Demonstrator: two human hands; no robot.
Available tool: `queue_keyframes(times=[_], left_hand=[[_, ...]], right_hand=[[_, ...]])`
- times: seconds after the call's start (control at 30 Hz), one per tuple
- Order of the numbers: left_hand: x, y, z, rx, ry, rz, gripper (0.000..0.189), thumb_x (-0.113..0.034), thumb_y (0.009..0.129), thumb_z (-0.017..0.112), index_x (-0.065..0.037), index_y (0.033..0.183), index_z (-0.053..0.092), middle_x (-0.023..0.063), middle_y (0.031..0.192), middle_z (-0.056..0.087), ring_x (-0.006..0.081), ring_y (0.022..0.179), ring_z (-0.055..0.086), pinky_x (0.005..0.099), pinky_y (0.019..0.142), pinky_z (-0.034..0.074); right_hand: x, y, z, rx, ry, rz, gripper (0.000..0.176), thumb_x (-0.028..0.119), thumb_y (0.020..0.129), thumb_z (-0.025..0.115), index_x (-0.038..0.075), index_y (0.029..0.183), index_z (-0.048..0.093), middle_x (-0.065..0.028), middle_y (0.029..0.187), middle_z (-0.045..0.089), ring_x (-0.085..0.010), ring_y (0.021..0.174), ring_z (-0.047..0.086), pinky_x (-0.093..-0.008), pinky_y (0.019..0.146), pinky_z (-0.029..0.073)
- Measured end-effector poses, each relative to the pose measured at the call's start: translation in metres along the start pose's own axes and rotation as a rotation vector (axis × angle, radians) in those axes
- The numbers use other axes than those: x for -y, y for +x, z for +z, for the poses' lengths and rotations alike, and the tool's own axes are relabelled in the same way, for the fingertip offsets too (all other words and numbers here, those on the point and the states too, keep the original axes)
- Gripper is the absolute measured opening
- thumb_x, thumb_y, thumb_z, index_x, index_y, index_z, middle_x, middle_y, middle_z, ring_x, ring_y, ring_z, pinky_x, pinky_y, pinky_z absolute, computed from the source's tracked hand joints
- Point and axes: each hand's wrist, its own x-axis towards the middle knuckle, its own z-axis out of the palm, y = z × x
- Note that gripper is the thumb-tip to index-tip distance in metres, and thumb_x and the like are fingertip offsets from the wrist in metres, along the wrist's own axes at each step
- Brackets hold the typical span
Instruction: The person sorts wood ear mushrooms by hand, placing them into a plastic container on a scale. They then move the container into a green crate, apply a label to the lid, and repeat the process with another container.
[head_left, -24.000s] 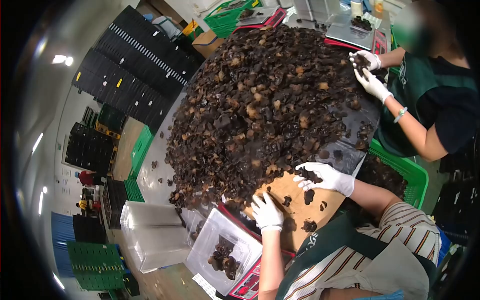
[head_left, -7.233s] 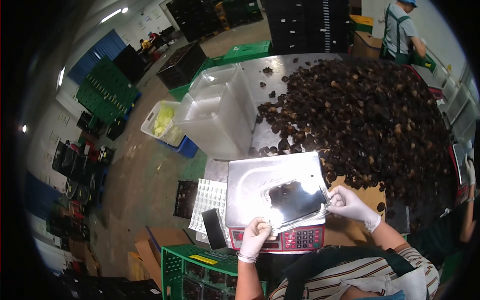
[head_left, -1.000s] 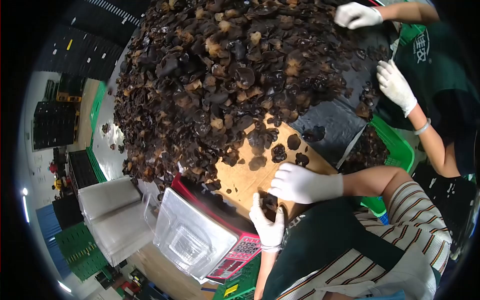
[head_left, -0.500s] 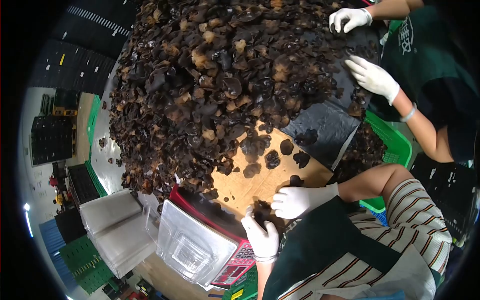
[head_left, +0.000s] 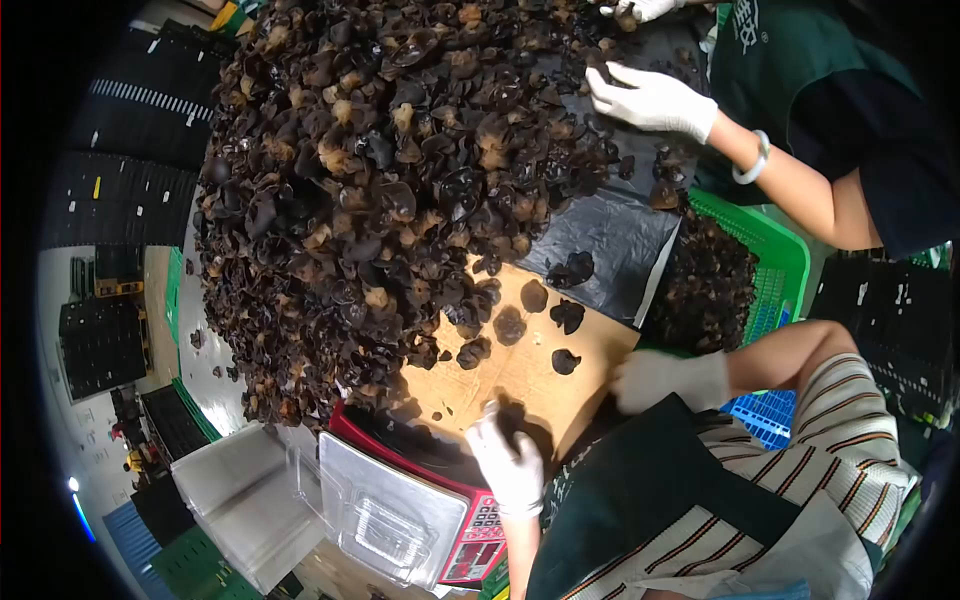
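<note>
A large heap of dark wood ear mushrooms (head_left: pixel 370 190) covers most of the table. In front of it, several loose wood ears, one of them a small dark piece (head_left: pixel 565 361), lie on a tan board (head_left: pixel 450 385). My left hand (head_left: pixel 508 465), in a white glove, is over the board's near edge, its index finger and thumb apart and nothing visible between them. My gloved right hand (head_left: pixel 665 382) is at the board's right edge, beside a green basket (head_left: pixel 785 245) of wood ears. Motion smears its fingers.
A red scale (head_left: pixel 460 485) with a clear plastic tray (head_left: pixel 390 510) on it stands at the near left, beside stacked clear trays (head_left: pixel 245 495). Black plastic sheet (head_left: pixel 610 245) lies beyond the board. Across the right corner, a co-worker's gloved hand (head_left: pixel 655 100) reaches over the heap.
My right hand has moved right, away from my left hand, to the board's edge by the basket. The view has shifted. The co-worker's hands have moved over the heap.
</note>
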Motion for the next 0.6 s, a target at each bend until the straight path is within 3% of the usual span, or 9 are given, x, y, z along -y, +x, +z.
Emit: queue_keyframes(times=[0.03,0.1,0.17,0.2,0.3,0.37,0.47,0.5,0.6], left_hand=[[0.001,-0.001,0.009,0.027,-0.006,0.034,0.054,0.001,0.073,0.055,0.0,0.127,0.048,0.0245,0.103,0.048,0.0394,0.096,0.049,0.0435,0.089,0.041],[-0.01,0.004,0.013,0.127,0.02,-0.038,0.058,-0.009,0.075,0.063,-0.002,0.13,0.048,0.0267,0.114,0.049,0.0421,0.104,0.048,0.0466,0.095,0.039],[-0.016,0.014,0.023,-0.023,0.138,0.186,0.06,-0.021,0.075,0.067,-0.002,0.129,0.05,0.0278,0.123,0.046,0.0408,0.111,0.046,0.0467,0.095,0.039],[-0.025,0.022,0.023,0.007,0.185,0.246,0.06,-0.03,0.078,0.066,-0.002,0.13,0.051,0.0284,0.126,0.045,0.0418,0.113,0.045,0.0482,0.097,0.037],[-0.041,0.033,0.024,0.173,0.328,0.393,0.055,-0.028,0.082,0.06,-0.012,0.134,0.051,0.0259,0.132,0.043,0.0427,0.116,0.043,0.0486,0.1,0.035],[-0.038,0.034,0.021,0.176,0.279,0.364,0.038,-0.023,0.08,0.062,-0.013,0.116,0.061,0.024,0.128,0.049,0.0436,0.114,0.045,0.0495,0.101,0.035],[-0.02,0.033,0.013,0.126,0.121,0.305,0.016,-0.015,0.077,0.064,-0.008,0.092,0.063,0.0221,0.118,0.055,0.0436,0.111,0.048,0.051,0.1,0.036],[-0.021,0.035,0.008,0.1,0.129,0.29,0.018,-0.009,0.077,0.063,-0.008,0.094,0.063,0.0214,0.116,0.055,0.04,0.111,0.049,0.0486,0.1,0.037],[-0.014,0.043,-0.001,0.032,0.074,0.138,0.021,-0.007,0.078,0.061,-0.006,0.098,0.062,0.021,0.118,0.055,0.0404,0.112,0.05,0.0484,0.099,0.038]], right_hand=[[0.0,-0.026,-0.014,0.113,0.014,0.131,0.015,0.023,0.071,0.06,0.009,0.066,0.065,-0.0062,0.06,0.06,-0.0265,0.064,0.062,-0.0378,0.059,0.044],[-0.005,-0.047,-0.027,0.262,-0.105,0.245,0.015,0.022,0.075,0.06,0.01,0.067,0.065,-0.0064,0.067,0.062,-0.026,0.067,0.062,-0.0374,0.061,0.045],[-0.013,-0.044,-0.033,-0.145,-0.143,0.219,0.014,0.022,0.074,0.06,0.009,0.068,0.063,-0.0078,0.076,0.065,-0.026,0.073,0.062,-0.0364,0.063,0.045],[-0.013,-0.032,-0.046,-0.173,-0.129,0.289,0.017,0.019,0.075,0.059,0.006,0.083,0.066,-0.0111,0.093,0.065,-0.026,0.085,0.061,-0.0352,0.069,0.046],[-0.025,0.008,-0.037,-0.882,-0.209,0.185,0.029,0.016,0.076,0.058,0.003,0.101,0.065,-0.0129,0.105,0.062,-0.0277,0.097,0.057,-0.0369,0.079,0.046],[-0.02,0.019,-0.015,-0.766,-0.332,0.211,0.032,0.015,0.075,0.061,0.004,0.105,0.065,-0.0144,0.114,0.058,-0.0322,0.105,0.054,-0.0409,0.091,0.044],[-0.021,0.018,-0.018,-0.754,-0.21,0.171,0.026,0.02,0.075,0.063,0.009,0.098,0.066,-0.0101,0.112,0.058,-0.031,0.108,0.052,-0.0429,0.094,0.04],[-0.024,0.018,-0.022,-0.767,-0.166,0.172,0.024,0.021,0.075,0.063,0.009,0.095,0.066,-0.0095,0.111,0.059,-0.0307,0.108,0.052,-0.0433,0.094,0.04],[-0.034,0.033,-0.024,-0.731,-0.139,0.06,0.016,0.022,0.075,0.063,0.009,0.082,0.062,-0.007,0.105,0.059,-0.0264,0.101,0.053,-0.0398,0.087,0.041]])
